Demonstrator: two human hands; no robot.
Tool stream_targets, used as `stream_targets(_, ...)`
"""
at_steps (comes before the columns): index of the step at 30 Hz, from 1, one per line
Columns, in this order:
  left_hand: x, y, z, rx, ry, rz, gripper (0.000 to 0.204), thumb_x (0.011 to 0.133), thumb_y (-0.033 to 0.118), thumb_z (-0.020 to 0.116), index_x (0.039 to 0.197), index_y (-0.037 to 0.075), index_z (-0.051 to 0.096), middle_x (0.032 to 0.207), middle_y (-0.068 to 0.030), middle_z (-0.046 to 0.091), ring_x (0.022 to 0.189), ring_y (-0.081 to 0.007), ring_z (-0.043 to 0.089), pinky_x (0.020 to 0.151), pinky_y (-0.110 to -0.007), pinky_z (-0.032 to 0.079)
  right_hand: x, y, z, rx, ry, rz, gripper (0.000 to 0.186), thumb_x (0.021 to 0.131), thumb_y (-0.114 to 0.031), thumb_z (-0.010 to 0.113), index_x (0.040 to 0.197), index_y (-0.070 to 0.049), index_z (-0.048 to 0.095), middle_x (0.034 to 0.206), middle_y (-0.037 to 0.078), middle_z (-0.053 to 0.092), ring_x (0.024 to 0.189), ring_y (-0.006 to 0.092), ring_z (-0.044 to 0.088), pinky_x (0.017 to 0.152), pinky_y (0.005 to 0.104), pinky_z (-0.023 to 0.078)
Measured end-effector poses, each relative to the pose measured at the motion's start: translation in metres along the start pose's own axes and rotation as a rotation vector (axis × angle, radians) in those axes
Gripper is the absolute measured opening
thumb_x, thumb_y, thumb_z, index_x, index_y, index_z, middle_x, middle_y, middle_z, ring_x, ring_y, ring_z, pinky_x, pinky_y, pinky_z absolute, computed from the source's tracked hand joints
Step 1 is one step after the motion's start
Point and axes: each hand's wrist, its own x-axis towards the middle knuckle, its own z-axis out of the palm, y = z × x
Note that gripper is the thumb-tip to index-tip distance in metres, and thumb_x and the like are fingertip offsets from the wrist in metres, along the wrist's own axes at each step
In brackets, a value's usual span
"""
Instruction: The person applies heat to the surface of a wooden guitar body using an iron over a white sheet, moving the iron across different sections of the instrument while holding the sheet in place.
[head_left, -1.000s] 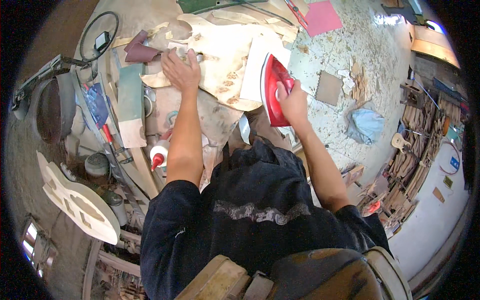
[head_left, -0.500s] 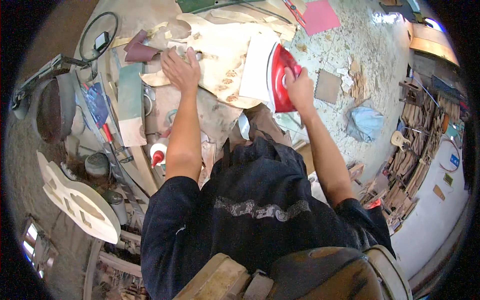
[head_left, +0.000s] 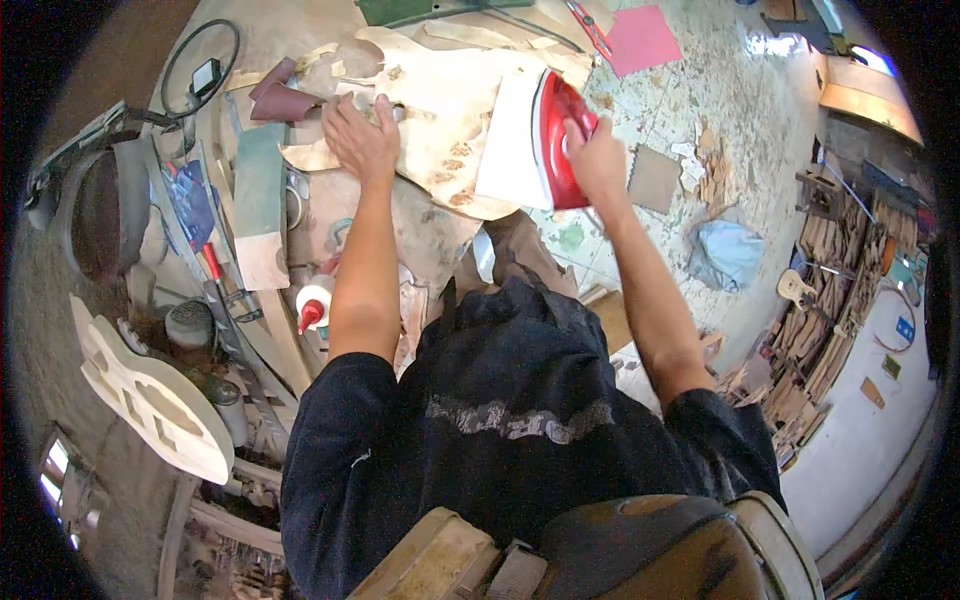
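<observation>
A red clothes iron is held by its handle in my right hand. Its pale soleplate edge meets a white sheet, which covers the right side of a thin, pale, irregularly outlined wood sheet with brown figured spots. My left hand lies palm down on the left part of that wood, fingers spread, holding nothing I can see. Beside it curls a piece of maroon sandpaper. What lies beneath the white sheet is hidden.
A green-and-tan board and a white glue bottle with a red tip are left of my forearm. A pale guitar body stands lower left. Pink paper, red-handled pliers and a blue cloth bundle lie to the right.
My right hand has moved the iron slightly away from me and a little to the left. My left hand stays in the same place on the wood.
</observation>
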Motion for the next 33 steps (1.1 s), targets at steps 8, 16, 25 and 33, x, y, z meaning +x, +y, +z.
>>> stream_targets(8,0.001,0.002,0.000,-0.031,-0.009,-0.019,0.059,0.092,0.046,0.064,0.126,-0.001,0.053,0.135,-0.0252,0.052,0.133,-0.0429,0.043,0.111,-0.055,0.034,0.000,-0.017,-0.002,0.030,0.002,-0.081,0.054,0.094,-0.045,0.064,0.104,0.008,0.056,0.082,0.036,0.066,0.080,0.0535,0.066,0.073,0.0585,0.054)
stream_targets(16,0.000,-0.001,0.000,-0.023,-0.022,-0.049,0.061,0.092,0.047,0.063,0.129,0.000,0.053,0.138,-0.0236,0.052,0.134,-0.0432,0.042,0.112,-0.055,0.034,-0.033,-0.014,0.009,0.043,-0.087,-0.088,0.051,0.094,-0.043,0.065,0.100,0.006,0.055,0.077,0.035,0.066,0.077,0.0526,0.067,0.070,0.0586,0.053)
stream_targets(25,-0.001,-0.003,0.001,-0.029,-0.019,-0.057,0.061,0.092,0.047,0.062,0.129,0.000,0.053,0.138,-0.0231,0.052,0.136,-0.0428,0.041,0.112,-0.055,0.034,-0.017,-0.012,0.007,0.038,-0.042,-0.078,0.052,0.094,-0.045,0.064,0.100,0.005,0.054,0.078,0.035,0.066,0.076,0.0534,0.067,0.069,0.0592,0.053)
stream_targets(33,0.000,0.003,0.001,-0.039,-0.022,-0.034,0.060,0.092,0.047,0.062,0.128,0.000,0.053,0.138,-0.0241,0.052,0.135,-0.0432,0.042,0.111,-0.055,0.034,0.013,-0.007,-0.006,0.021,0.014,-0.128,0.053,0.095,-0.046,0.064,0.104,0.006,0.057,0.081,0.034,0.067,0.079,0.0519,0.067,0.072,0.0567,0.054)
